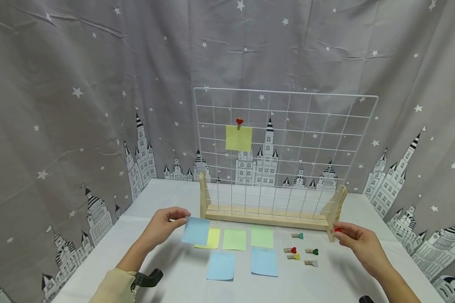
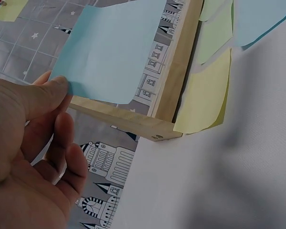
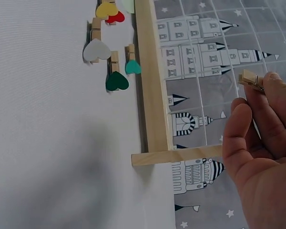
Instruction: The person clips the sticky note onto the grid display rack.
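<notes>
My left hand (image 1: 166, 225) pinches a blue sticky note (image 1: 197, 230) by its corner between thumb and forefinger. In the head view the note overlaps a yellow sticky note (image 1: 213, 239) on the table. In the left wrist view the blue note (image 2: 112, 50) hangs in front of the grid panel. Beside the stand's right foot, my right hand (image 1: 361, 242) pinches a small wooden clothespin (image 3: 251, 80) whose red heart (image 1: 338, 229) shows at the fingertips. A yellow note (image 1: 239, 139) is clipped to the white wire grid (image 1: 299, 139) by a red-heart clothespin (image 1: 239, 123).
Two green notes (image 1: 234, 240) and two blue notes (image 1: 221, 266) lie on the white table (image 1: 182, 277). Several heart clothespins (image 1: 311, 251) lie to their right. Behind them stands the grid's wooden base (image 1: 265, 219), with a grey patterned curtain (image 1: 98, 84) at the back.
</notes>
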`<state>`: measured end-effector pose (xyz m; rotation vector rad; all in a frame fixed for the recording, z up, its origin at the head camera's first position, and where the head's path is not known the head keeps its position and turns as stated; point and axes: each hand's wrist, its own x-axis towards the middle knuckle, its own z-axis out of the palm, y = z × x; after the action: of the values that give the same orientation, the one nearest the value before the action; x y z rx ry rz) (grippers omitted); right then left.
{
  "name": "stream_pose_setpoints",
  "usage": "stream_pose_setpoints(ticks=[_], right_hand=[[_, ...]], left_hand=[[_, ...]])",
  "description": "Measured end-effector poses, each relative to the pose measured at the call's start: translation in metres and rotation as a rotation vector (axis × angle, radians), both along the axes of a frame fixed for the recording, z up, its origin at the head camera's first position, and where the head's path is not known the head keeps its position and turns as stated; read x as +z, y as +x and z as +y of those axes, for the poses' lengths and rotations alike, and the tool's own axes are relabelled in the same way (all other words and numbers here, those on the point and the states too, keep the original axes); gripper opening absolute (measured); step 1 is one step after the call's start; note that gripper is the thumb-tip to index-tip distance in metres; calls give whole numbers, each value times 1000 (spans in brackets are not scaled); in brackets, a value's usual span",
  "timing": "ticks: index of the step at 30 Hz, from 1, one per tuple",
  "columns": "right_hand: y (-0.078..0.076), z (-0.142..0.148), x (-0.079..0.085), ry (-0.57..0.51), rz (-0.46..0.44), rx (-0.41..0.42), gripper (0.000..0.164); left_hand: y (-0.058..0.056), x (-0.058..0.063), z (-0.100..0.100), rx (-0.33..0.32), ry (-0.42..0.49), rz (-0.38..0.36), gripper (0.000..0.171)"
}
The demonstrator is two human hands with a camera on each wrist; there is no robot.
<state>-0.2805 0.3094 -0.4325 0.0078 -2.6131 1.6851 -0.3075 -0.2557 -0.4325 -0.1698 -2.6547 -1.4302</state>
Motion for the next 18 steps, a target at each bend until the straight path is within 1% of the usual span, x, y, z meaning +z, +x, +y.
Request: stream_pose_setpoints(ticks=[2, 6, 13, 18], right_hand=[[-2, -1, 2, 15, -3, 4, 50], [-3, -2, 5, 47, 6, 10, 49], [-3, -5, 11, 57, 38, 18, 47], [-5, -5, 14, 68, 24, 17, 45]], left_hand=[[-1, 1, 1, 8, 7, -3, 13], [-2, 5, 3, -2, 7, 15, 10], [-4, 12, 5, -15, 4, 17, 12], [-5, 16, 6, -20, 16, 21, 13]])
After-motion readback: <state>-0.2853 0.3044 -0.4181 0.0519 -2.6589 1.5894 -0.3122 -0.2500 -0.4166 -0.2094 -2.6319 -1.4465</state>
